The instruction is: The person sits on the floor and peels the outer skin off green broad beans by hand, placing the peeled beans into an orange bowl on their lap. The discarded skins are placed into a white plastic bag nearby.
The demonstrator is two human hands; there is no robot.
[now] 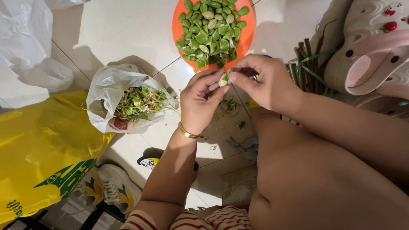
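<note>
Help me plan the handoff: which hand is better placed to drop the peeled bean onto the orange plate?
Probably the right hand: it pinches the bean and sits nearer the orange plate. The left hand steadies the bean from lower down.

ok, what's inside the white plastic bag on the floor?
The white plastic bag holds a heap of green peelings and stringy scraps, with something red at the lower edge. Anything beneath the heap is covered.

Green beans fill my orange plate at twelve o'clock; a yellow bag at eight; my sleeve is red-striped.
</note>
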